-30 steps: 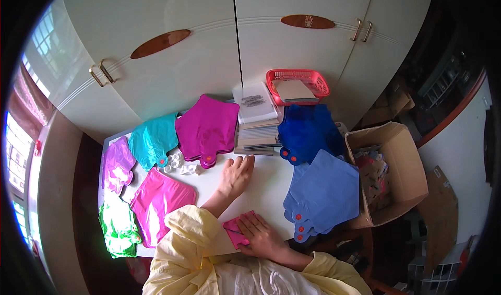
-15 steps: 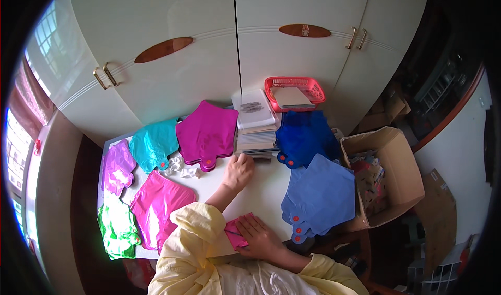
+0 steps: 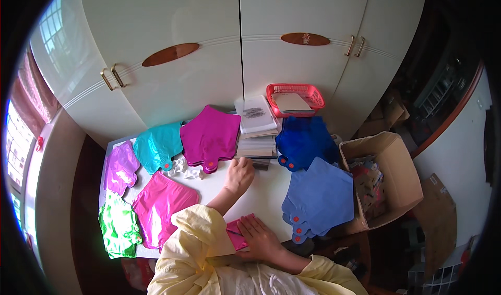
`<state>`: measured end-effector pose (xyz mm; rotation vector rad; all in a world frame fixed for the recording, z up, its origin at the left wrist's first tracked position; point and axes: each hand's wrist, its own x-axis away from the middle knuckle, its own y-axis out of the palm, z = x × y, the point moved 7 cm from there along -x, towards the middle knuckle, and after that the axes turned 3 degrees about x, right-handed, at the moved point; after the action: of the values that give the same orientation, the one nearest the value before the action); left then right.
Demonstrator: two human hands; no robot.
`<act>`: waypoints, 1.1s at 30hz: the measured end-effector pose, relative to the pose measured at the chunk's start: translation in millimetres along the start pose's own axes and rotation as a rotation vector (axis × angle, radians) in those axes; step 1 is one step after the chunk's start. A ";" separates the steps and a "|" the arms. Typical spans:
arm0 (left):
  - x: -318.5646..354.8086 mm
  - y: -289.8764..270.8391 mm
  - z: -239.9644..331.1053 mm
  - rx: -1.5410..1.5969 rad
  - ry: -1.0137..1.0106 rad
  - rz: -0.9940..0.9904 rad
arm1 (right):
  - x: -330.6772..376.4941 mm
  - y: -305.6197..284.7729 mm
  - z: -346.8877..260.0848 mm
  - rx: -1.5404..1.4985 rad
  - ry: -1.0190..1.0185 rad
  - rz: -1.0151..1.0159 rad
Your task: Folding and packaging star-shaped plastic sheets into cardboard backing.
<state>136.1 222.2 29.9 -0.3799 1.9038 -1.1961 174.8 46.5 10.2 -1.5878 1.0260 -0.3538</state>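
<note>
A person in pale yellow sleeves sits or stands at a white surface, with clock directions taken from its middle; at 6 o'clock, near the front edge, lies a pink folded packet, a thin dark line across it; the right hand rests flat on the packet, fingers stretched out and only slightly apart; at 12 o'clock the left hand is curled, just beside a dark grey strip in front of a card stack; whether its fingertips pinch anything cannot be told.

Flat, shiny sheets ring the hands: magenta at 11, teal at 10, pink at 9, green between 8 and 9, dark blue at 2, light blue at 3; beyond the light blue, a cardboard box holds a heap of small pieces.

One pink piece seems already folded down; the surrounding sheets lie unfolded, so much appears left; whether the box holds finished pieces is unclear.
</note>
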 end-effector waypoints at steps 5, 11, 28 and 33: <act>-0.4 17.3 8.5 -0.071 0.065 0.020 | 1.9 1.9 -3.4 0.009 -0.022 0.028; -7.5 24.9 6.7 0.080 0.041 0.011 | 2.9 1.3 -4.2 -0.009 -0.024 0.032; 82.1 -106.6 32.5 0.263 0.108 -0.214 | 37.1 -10.0 -23.9 0.140 -0.267 0.013; 142.9 -129.7 28.5 0.257 -0.007 -0.220 | 0.2 -61.2 -10.6 -0.413 0.205 -0.499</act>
<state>50.0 50.7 64.6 -0.4603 1.7068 -1.5619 193.2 37.3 68.9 -2.2229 0.8796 -0.6878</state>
